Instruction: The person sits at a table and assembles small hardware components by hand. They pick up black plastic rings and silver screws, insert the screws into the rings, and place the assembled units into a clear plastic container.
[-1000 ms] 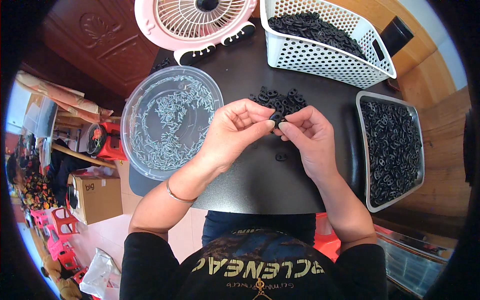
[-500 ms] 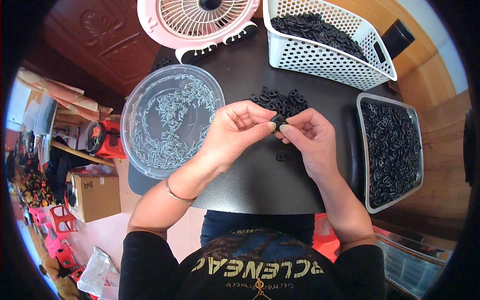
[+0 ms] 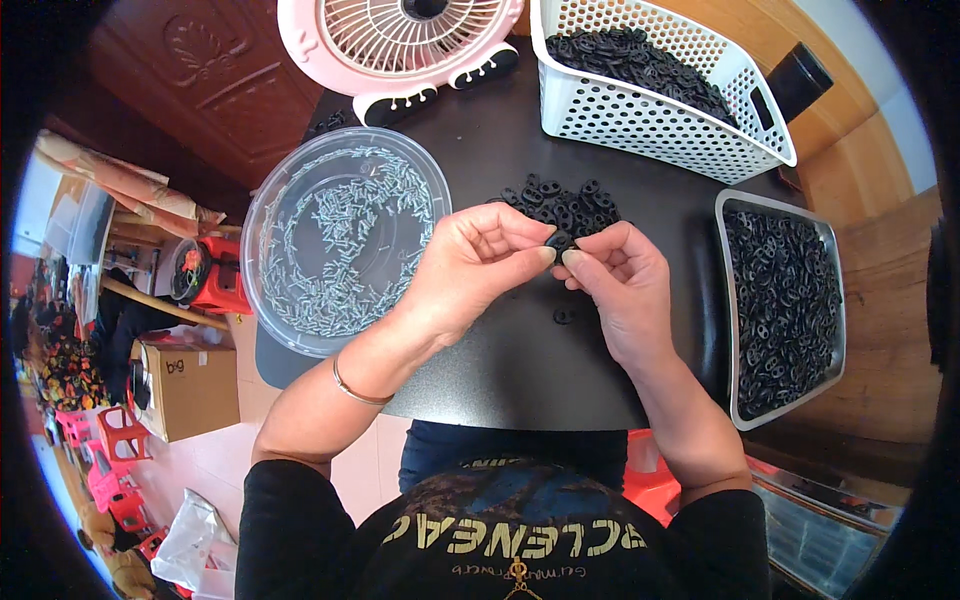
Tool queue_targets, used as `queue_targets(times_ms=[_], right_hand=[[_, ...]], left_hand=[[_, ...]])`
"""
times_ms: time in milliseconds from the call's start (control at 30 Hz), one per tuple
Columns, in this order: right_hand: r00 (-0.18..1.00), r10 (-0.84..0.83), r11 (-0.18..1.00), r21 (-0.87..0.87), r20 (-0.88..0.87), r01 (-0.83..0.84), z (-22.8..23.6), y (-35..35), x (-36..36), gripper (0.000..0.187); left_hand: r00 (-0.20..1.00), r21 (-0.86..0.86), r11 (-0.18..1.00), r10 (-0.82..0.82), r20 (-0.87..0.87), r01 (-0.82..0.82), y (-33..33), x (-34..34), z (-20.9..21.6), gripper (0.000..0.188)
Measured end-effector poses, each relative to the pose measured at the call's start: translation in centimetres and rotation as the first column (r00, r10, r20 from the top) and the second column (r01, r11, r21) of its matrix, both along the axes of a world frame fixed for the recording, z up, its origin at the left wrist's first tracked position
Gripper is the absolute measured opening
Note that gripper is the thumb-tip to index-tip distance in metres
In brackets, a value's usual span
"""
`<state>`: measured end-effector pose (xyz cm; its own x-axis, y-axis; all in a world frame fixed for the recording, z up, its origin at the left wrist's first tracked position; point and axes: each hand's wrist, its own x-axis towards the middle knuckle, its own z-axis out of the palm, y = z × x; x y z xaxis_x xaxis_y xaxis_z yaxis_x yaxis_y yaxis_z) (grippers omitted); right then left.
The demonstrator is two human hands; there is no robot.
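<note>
Gripping one small black piece [image 3: 560, 240] between the tips of thumb and forefinger on both sides, I keep it raised over the desk [image 3: 490, 370], just in front of the loose pile [image 3: 567, 203]. Left hand [image 3: 465, 262]: closed in a narrow pinch on the piece's left side. Right hand [image 3: 632, 295]: pinched narrow at its right side, the other fingers curled in. Whether a metal pin sits between my fingertips cannot be told; they cover too much.

Change over the last second: slight. The piece appears to have turned a little between my fingertips, and both pinches have stayed on it. Consequence: the handling is judged unfinished, since the piece has not been released.

Unchanged: the single black piece [image 3: 563, 316] lying apart on the desk, nearer to me than the pile. Supply positions: clear round tub [image 3: 249, 245] of metal pins [image 3: 350, 205] beside my left forearm; metal tray [image 3: 727, 310] of black pieces at right; white basket [image 3: 650, 140] of more at the far side, near the pink fan [image 3: 390, 45].
</note>
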<state>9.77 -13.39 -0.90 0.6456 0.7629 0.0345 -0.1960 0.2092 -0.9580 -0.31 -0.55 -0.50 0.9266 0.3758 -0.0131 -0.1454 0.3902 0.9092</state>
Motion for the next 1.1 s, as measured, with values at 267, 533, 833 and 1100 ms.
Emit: queue_targets(times_ms=[267, 533, 833, 1100], right_hand=[[1.0, 0.027, 0.999, 0.031, -0.002, -0.027, -0.08, -0.16, 0.23, 0.007], [0.999, 0.04, 0.999, 0.024, 0.0, -0.04, -0.06, -0.22, 0.28, 0.008], [0.974, 0.05, 0.998, 0.012, 0.221, -0.054, 0.11, -0.26, 0.1, 0.018], [0.801, 0.005, 0.999, -0.041, 0.599, 0.025, -0.14, -0.1, 0.26, 0.034]], left_hand=[[0.999, -0.045, 0.999, 0.03, 0.011, -0.03, -0.24, 0.18, -0.35, 0.013], [1.0, -0.03, 1.0, -0.002, 0.019, 0.002, -0.2, 0.19, -0.31, 0.011], [0.999, -0.057, 0.998, -0.037, -0.027, 0.036, 0.18, -0.07, -0.01, 0.013], [0.989, -0.197, 0.972, -0.142, -0.041, 0.131, 0.59, -0.14, -0.14, 0.019]])
